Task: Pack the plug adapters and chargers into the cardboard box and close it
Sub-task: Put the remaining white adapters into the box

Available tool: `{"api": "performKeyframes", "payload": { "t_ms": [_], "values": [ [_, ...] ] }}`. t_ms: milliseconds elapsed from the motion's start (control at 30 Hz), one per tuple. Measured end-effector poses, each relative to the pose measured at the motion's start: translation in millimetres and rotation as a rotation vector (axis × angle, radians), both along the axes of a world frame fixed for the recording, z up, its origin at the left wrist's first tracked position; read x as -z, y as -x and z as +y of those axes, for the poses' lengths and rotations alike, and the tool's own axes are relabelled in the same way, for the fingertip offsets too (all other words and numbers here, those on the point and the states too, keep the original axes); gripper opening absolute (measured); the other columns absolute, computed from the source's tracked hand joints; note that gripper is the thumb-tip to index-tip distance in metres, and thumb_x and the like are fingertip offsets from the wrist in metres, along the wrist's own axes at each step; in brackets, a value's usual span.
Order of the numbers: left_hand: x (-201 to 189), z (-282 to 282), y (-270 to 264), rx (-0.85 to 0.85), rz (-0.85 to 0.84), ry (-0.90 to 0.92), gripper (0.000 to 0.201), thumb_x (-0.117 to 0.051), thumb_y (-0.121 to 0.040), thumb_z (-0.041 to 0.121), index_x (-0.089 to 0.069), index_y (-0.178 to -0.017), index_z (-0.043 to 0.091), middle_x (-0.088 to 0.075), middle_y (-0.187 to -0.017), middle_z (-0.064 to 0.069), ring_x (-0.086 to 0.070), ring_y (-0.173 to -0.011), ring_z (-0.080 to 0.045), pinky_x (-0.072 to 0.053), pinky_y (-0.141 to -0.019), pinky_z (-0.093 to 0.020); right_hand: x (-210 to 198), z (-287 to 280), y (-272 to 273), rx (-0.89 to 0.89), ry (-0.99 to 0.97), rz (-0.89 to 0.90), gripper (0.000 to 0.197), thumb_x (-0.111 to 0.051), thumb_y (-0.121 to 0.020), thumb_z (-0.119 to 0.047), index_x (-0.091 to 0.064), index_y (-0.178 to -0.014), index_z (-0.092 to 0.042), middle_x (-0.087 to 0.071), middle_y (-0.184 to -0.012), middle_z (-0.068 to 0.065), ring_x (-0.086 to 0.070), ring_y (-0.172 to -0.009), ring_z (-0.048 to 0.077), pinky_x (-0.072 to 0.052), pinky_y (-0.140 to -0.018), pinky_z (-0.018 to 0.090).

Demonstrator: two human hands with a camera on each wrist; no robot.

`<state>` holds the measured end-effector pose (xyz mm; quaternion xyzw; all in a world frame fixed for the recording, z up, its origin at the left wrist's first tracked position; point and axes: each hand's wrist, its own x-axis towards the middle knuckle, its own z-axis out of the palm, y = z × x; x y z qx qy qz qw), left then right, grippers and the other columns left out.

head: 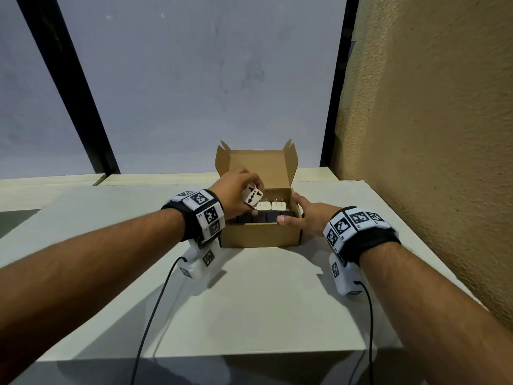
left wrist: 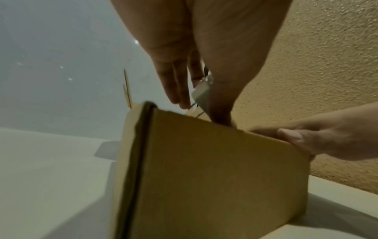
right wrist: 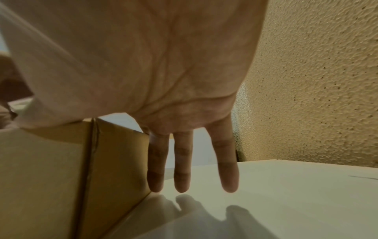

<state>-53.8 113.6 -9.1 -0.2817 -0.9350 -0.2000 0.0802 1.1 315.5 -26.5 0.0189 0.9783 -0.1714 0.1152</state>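
Observation:
The cardboard box (head: pixel 261 234) stands open on the table, its lid (head: pixel 259 168) upright at the back. Inside, two white chargers (head: pixel 270 205) sit prongs-up behind several black ones (head: pixel 266 217). My left hand (head: pixel 241 197) hovers over the box's left part and pinches a white plug adapter (head: pixel 252 196), socket face toward me. In the left wrist view the adapter (left wrist: pixel 201 92) hangs just above the box rim (left wrist: pixel 225 169). My right hand (head: pixel 301 215) braces the box's front right corner, thumb on the rim, straight fingers (right wrist: pixel 181 161) down the right wall (right wrist: pixel 118 161).
The white table (head: pixel 249 301) extends toward me in front of the box. A rough tan wall (head: pixel 430 134) rises close on the right. A frosted window with dark frames (head: pixel 83 107) lies behind. Wrist-camera cables (head: pixel 155 315) trail over the table's front edge.

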Motion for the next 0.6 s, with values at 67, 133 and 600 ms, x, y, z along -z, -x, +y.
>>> {"api": "performKeyframes", "payload": {
  "t_ms": [67,133,600],
  "values": [
    [0,0,5,-0.012,0.016,-0.009,0.042,-0.084,-0.064,0.022,-0.061,-0.1,0.024,-0.06,-0.104,0.002,-0.057,-0.096,-0.016,-0.043,-0.075,-0.023,0,0,0,-0.002,0.0,0.001,0.093,-0.042,-0.086,-0.069,0.0,-0.156,-0.025,-0.053,-0.139,0.016,-0.054,-0.124,0.031,-0.039,-0.102,0.038],
    [0,2,8,-0.048,0.006,-0.022,0.038,-0.082,-0.066,0.021,-0.06,-0.097,0.024,-0.062,-0.098,0.005,-0.06,-0.093,-0.017,-0.042,-0.07,-0.021,0,0,0,0.001,0.0,-0.003,0.093,-0.041,-0.086,-0.07,0.0,-0.156,-0.024,-0.051,-0.142,0.016,-0.052,-0.126,0.031,-0.039,-0.104,0.038],
    [9,6,15,-0.122,-0.15,0.134,0.061,-0.083,-0.065,0.043,-0.058,-0.115,0.02,-0.062,-0.122,-0.002,-0.057,-0.113,-0.021,-0.047,-0.089,-0.031,2,1,2,-0.001,0.035,0.002,0.093,-0.043,-0.085,-0.07,-0.001,-0.156,-0.026,-0.052,-0.141,0.015,-0.053,-0.125,0.031,-0.041,-0.104,0.039]
  ]
}}
